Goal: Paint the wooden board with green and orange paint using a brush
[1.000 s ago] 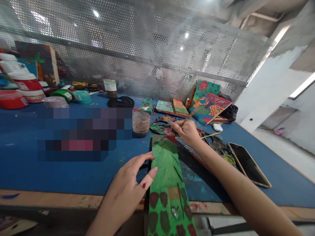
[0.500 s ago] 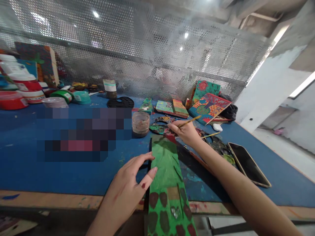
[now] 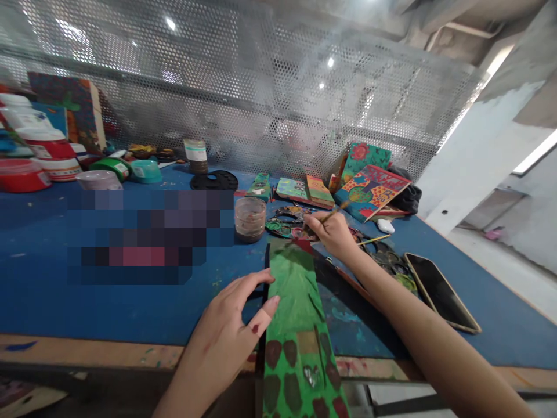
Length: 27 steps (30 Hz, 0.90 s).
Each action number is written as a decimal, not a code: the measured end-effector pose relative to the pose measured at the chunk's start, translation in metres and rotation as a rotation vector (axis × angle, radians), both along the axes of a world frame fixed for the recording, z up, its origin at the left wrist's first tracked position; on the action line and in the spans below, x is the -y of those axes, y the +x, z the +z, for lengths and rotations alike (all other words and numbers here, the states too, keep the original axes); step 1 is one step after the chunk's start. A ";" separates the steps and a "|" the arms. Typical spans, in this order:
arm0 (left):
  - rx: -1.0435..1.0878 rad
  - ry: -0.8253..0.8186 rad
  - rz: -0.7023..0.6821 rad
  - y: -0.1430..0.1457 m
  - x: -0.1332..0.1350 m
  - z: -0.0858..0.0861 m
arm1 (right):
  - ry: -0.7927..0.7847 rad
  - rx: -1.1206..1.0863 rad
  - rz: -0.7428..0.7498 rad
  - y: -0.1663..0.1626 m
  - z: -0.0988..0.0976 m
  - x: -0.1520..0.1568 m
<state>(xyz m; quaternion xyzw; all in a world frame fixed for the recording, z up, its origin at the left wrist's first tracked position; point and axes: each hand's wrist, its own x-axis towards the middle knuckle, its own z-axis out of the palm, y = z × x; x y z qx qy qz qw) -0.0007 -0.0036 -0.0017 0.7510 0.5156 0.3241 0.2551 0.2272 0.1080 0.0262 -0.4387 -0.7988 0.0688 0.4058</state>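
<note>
Right hand (image 3: 333, 232) is pinched around a thin wooden brush (image 3: 336, 213), with the tip down in the round palette (image 3: 282, 227) just past the far end of the green board (image 3: 296, 302). Left hand (image 3: 230, 331) lies open and flat, fingers spread, fingertips on the board's left edge. It isn't gripping anything, just pinning the board.

Looks to me like the brush is being loaded with paint. My take for doing that well: only dip the bristle tip, roll it rather than mash it, and wipe the extra on the well's rim so it doesn't blob. That flat left hand seems the right idea, since the board hangs over the near edge of the table (image 3: 87, 307) and could tip or slide. I'd watch the right forearm too, as it crosses right beside the painted surface, and I can't tell if that paint is dry.

Materials: the board is a long narrow plank. It has streaky brushed green up top and rows of dull brown-red rounded blobs nearer the person. The palette is dark plastic with crusty multicoloured wells. A clear cup (image 3: 249, 219) just left of it is smeared and murky. The table top is matte blue and paint-flecked, and a glossy black phone (image 3: 441, 290) lies on it to the right. Behind everything stands a perforated metal screen (image 3: 261, 104).
</note>
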 end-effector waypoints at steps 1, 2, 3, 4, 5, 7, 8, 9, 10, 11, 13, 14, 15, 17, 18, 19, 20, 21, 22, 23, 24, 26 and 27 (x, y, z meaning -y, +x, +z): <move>-0.001 0.002 0.000 0.000 0.000 0.000 | -0.009 0.004 0.007 0.000 0.000 0.000; -0.001 0.003 0.002 0.000 0.000 0.000 | -0.015 0.009 0.010 -0.001 0.000 0.000; -0.001 0.006 0.005 0.000 0.000 0.000 | -0.015 0.014 0.005 -0.001 0.001 0.001; 0.000 0.009 0.005 0.000 0.000 0.000 | -0.012 0.020 -0.006 -0.001 0.001 0.001; 0.001 0.010 0.003 -0.001 0.000 0.000 | -0.005 0.024 -0.020 -0.001 0.002 0.002; 0.003 0.007 0.001 -0.001 0.000 -0.001 | 0.012 0.025 -0.053 -0.001 0.003 0.002; 0.004 0.003 0.001 -0.001 0.000 -0.001 | 0.018 0.025 -0.065 -0.001 0.003 0.002; 0.005 0.001 0.002 -0.001 0.000 -0.001 | 0.022 0.024 -0.074 -0.001 0.003 0.002; 0.007 -0.001 0.001 -0.001 0.000 -0.001 | 0.023 0.023 -0.080 -0.001 0.003 0.002; 0.008 -0.003 0.000 -0.001 0.000 0.000 | 0.023 0.022 -0.084 -0.001 0.003 0.002; 0.010 -0.010 -0.006 0.000 -0.001 0.000 | 0.017 0.020 -0.086 -0.001 0.002 0.003; 0.010 -0.010 -0.007 0.000 -0.001 0.000 | 0.014 0.019 -0.088 -0.001 0.002 0.003; 0.007 -0.009 -0.007 0.000 -0.001 0.000 | 0.011 0.018 -0.091 -0.001 0.002 0.003; 0.000 -0.004 -0.005 0.000 -0.001 0.000 | 0.007 0.021 -0.095 -0.001 0.003 0.002; -0.003 -0.002 -0.005 -0.001 -0.001 -0.001 | 0.005 0.025 -0.097 -0.001 0.003 0.002; -0.004 0.000 -0.003 -0.001 -0.001 -0.001 | 0.002 0.029 -0.098 -0.001 0.003 0.002; -0.005 0.003 -0.001 -0.001 -0.001 -0.001 | -0.002 0.033 -0.099 -0.001 0.002 0.001; -0.005 0.007 0.000 -0.001 -0.001 -0.002 | -0.005 0.037 -0.100 -0.001 0.002 0.000; -0.006 0.013 0.000 0.000 -0.001 -0.002 | -0.008 0.038 -0.102 -0.001 0.002 0.000; -0.009 0.018 -0.001 0.000 -0.001 -0.001 | -0.010 0.036 -0.105 -0.001 0.001 -0.001; -0.010 0.025 0.002 0.000 0.000 -0.001 | -0.010 0.032 -0.110 0.000 0.000 -0.001; -0.012 0.035 0.006 0.000 0.000 0.000 | -0.007 0.013 -0.124 0.000 -0.001 -0.001; -0.012 0.039 0.009 0.000 0.000 0.000 | -0.004 -0.001 -0.134 0.000 -0.001 -0.001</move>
